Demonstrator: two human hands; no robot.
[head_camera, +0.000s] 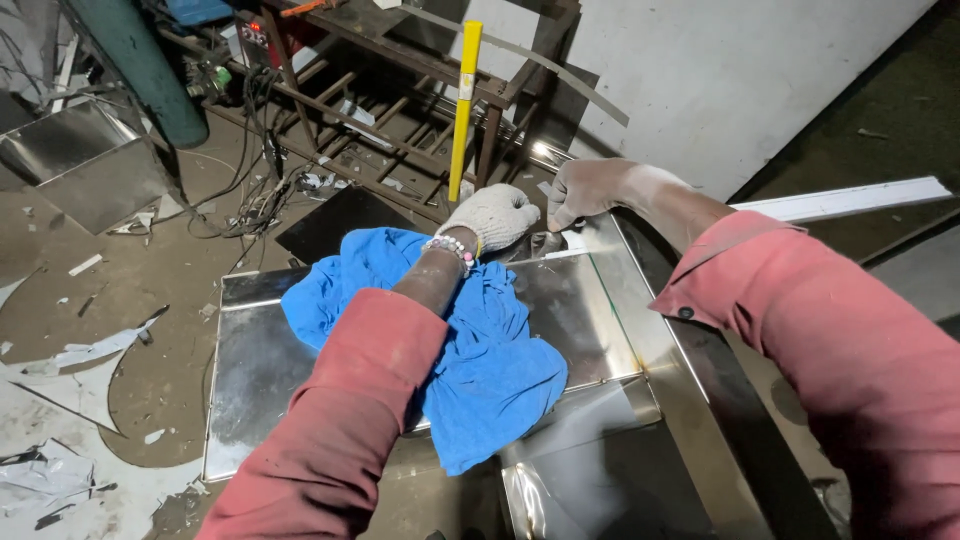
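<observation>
On steel sheet, left hand, yellow handle upright

Dusty concrete floor littered with metal scraps and tangled cables. Rusty steel rack behind, pale wall panel beyond, 1 green pipe at left. Dim light.

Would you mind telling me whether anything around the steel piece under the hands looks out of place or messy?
Yes. A crumpled blue cloth lies bunched over the shiny steel sheet, under the left hand in its knit glove. The right hand is bare. Torn pale scraps litter the floor, and cables lie tangled.
</observation>
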